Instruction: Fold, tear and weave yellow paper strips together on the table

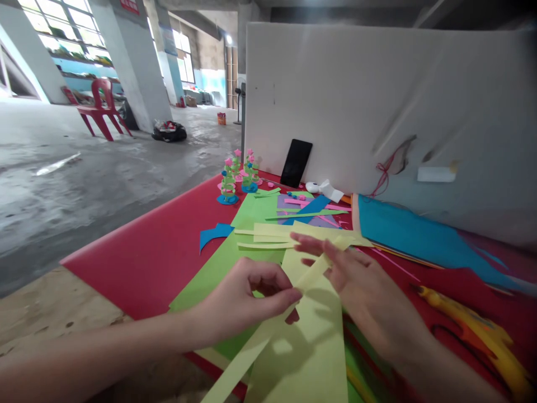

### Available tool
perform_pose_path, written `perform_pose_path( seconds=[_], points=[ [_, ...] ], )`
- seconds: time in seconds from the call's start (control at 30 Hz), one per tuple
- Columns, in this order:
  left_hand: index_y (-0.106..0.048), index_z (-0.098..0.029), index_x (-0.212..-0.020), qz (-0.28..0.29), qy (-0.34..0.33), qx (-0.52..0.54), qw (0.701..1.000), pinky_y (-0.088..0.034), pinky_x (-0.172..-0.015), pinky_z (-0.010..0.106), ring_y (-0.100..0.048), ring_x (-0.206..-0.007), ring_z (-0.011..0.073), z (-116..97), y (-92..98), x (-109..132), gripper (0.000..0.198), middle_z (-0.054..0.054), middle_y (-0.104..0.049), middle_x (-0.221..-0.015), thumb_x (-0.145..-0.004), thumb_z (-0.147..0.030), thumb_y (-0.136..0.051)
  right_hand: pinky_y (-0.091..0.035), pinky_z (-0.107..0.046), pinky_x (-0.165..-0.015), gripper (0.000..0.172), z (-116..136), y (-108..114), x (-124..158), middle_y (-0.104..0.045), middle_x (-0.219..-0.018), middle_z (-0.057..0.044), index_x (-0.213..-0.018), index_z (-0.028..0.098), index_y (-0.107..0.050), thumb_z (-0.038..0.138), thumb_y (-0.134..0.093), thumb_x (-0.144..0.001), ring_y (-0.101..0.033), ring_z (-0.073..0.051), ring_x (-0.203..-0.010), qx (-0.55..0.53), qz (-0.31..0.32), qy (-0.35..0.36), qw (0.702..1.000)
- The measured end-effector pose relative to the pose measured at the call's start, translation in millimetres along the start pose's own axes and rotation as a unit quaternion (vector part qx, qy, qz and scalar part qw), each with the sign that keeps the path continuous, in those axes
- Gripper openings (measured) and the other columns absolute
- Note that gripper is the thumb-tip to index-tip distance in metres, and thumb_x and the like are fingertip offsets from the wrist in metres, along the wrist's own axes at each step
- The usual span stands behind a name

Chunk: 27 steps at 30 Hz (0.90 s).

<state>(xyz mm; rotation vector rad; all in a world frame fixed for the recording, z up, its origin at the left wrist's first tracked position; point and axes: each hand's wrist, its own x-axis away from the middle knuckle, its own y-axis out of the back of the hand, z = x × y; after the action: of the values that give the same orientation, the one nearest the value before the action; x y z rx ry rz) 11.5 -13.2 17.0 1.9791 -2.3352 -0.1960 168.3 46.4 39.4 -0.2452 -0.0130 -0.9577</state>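
My left hand (251,296) pinches a long pale yellow paper strip (240,365) between thumb and fingertips. The strip slants from the bottom edge up to my right hand (369,296), whose thumb presses on its upper end while the other fingers stretch out behind it. Below both hands lies a pale yellow paper sheet (312,358), with shadows of the hands on it. Green paper (235,274) spreads under that sheet. Further back are more pale yellow pieces (272,230) and thin strips.
Small green paper trees (228,187) with pink stars stand at the back left of the red-covered table (159,252). A black phone (296,162) leans on the white board (344,101). Blue paper (411,229) lies right, near a yellow glue gun (465,316).
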Motion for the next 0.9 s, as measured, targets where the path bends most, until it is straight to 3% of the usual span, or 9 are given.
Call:
perform_pose_path(
  seconds=[0.13, 0.23, 0.3, 0.37, 0.53, 0.73, 0.9],
  points=[
    [-0.055, -0.013, -0.065, 0.026, 0.032, 0.070, 0.997, -0.046, -0.059, 0.024, -0.060, -0.061, 0.0136, 2, 0.5, 1, 0.022, 0.004, -0.063, -0.063, -0.076, -0.031, -0.054, -0.040, -0.031, -0.083, 0.021, 12, 18, -11, -0.060, -0.104, -0.003, -0.088, 0.023, -0.066, 0.034, -0.049, -0.082, -0.050, -0.019, -0.099, 0.067, -0.050, 0.103, 0.991],
    [-0.055, -0.012, -0.067, 0.049, 0.044, 0.122, 0.990, -0.046, -0.061, 0.025, -0.059, -0.062, 0.0134, 3, 0.9, 0, 0.021, 0.005, -0.063, -0.064, -0.077, -0.029, -0.053, -0.043, -0.024, -0.068, 0.018, 16, 31, -17, -0.062, -0.092, -0.002, -0.081, 0.024, -0.066, 0.033, -0.050, -0.081, -0.052, -0.016, -0.091, 0.112, -0.084, 0.125, 0.982],
    [-0.056, -0.011, -0.068, 0.061, 0.046, 0.138, 0.988, -0.047, -0.061, 0.026, -0.059, -0.062, 0.0133, 3, 1.4, -1, 0.022, 0.006, -0.064, -0.066, -0.079, -0.029, -0.052, -0.041, -0.021, -0.059, 0.020, 18, 35, -19, -0.061, -0.091, -0.002, -0.084, 0.025, -0.066, 0.035, -0.049, -0.081, -0.052, -0.014, -0.083, 0.118, -0.068, 0.110, 0.984],
    [-0.057, -0.010, -0.070, 0.065, 0.048, 0.142, 0.987, -0.047, -0.060, 0.026, -0.059, -0.062, 0.0136, 3, 2.2, -3, 0.023, 0.008, -0.064, -0.069, -0.080, -0.030, -0.050, -0.040, -0.019, -0.054, 0.022, 19, 36, -19, -0.059, -0.092, -0.003, -0.090, 0.024, -0.065, 0.038, -0.050, -0.080, -0.050, -0.012, -0.074, 0.121, -0.015, 0.084, 0.989],
    [-0.055, -0.010, -0.073, 0.076, 0.055, 0.178, 0.980, -0.047, -0.059, 0.026, -0.060, -0.060, 0.0131, 5, 4.1, -4, 0.022, 0.007, -0.064, -0.070, -0.081, -0.030, -0.048, -0.041, -0.019, -0.057, 0.029, 17, 25, -14, -0.059, -0.089, -0.001, -0.098, 0.026, -0.060, 0.027, -0.064, -0.070, -0.050, -0.011, -0.073, 0.153, 0.110, 0.007, 0.982],
    [-0.057, -0.010, -0.074, 0.092, 0.042, 0.157, 0.982, -0.046, -0.061, 0.024, -0.060, -0.060, 0.0115, 6, 2.8, -4, 0.027, 0.007, -0.064, -0.073, -0.084, -0.030, -0.042, -0.038, -0.018, -0.052, 0.009, 4, 14, -13, -0.054, -0.066, 0.002, -0.078, 0.019, -0.061, 0.024, -0.063, -0.070, -0.046, -0.008, -0.057, 0.143, 0.099, -0.023, 0.984],
    [-0.060, -0.010, -0.082, 0.083, 0.049, 0.161, 0.982, -0.049, -0.060, 0.024, -0.059, -0.062, 0.0116, 7, 1.9, -5, 0.022, 0.008, -0.064, -0.079, -0.080, -0.029, -0.050, -0.037, -0.019, -0.049, 0.011, 1, 10, -13, -0.055, -0.063, 0.001, -0.077, 0.017, -0.062, 0.024, -0.064, -0.068, -0.045, -0.008, -0.054, 0.141, 0.078, -0.030, 0.986]
  ],
)
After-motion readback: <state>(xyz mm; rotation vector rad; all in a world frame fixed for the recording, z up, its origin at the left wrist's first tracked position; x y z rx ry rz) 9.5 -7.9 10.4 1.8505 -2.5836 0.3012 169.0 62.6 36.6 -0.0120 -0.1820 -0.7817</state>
